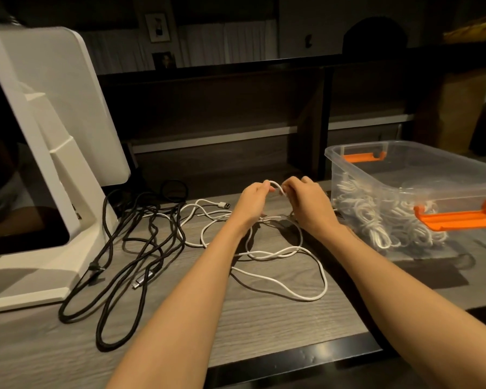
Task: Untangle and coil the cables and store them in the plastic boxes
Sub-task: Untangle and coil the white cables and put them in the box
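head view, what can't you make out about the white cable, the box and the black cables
- White cable, head view: where it runs under the hands, left and right, is covered by the forearms.
- Box: its right end is cut off by the frame edge; the number of coils inside blurs through the plastic.
- Black cables: far ends vanish in shadow behind the white stand.

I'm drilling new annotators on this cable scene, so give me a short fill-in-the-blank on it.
1. Both hands pinch the ____ cable.
2. The clear box has ____ latches.
3. The black cables lie to the ____ of the left hand.
4. The right hand is beside the ____.

Answers: white; orange; left; box
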Action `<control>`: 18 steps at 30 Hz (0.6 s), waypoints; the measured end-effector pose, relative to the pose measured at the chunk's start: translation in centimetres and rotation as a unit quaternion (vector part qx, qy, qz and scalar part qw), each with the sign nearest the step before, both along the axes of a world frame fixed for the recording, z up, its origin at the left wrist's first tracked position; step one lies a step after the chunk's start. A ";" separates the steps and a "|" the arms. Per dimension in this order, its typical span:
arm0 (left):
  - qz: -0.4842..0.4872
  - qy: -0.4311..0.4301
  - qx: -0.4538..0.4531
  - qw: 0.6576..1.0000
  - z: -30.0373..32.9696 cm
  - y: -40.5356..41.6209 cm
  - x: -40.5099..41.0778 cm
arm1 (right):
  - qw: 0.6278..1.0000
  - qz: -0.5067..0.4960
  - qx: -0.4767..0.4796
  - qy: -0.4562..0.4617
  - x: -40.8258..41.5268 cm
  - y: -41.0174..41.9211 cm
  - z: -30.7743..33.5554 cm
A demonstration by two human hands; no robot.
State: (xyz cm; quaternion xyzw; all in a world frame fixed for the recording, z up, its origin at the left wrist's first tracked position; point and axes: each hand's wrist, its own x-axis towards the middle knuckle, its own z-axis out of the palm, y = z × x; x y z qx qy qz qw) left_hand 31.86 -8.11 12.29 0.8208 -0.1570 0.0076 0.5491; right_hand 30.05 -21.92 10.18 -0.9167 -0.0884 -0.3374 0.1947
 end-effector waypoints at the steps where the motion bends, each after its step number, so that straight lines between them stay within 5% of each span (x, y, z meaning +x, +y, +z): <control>1: -0.011 0.009 -0.019 1.000 0.0 0.1 0.1 | 1.000 0.006 0.017 -0.004 0.0 0.3 0.0; 6: -0.060 0.085 -0.129 0.986 -0.1 0.8 0.1 | 0.986 0.050 0.160 -0.013 0.2 0.4 0.3; 13: 0.052 0.128 -0.085 0.987 0.6 -0.1 0.1 | 0.996 0.005 0.066 -0.061 -0.3 0.8 0.5; 18: -0.009 0.239 -0.287 0.927 0.4 -0.4 -0.5 | 0.986 0.037 0.138 -0.087 -0.6 0.9 0.8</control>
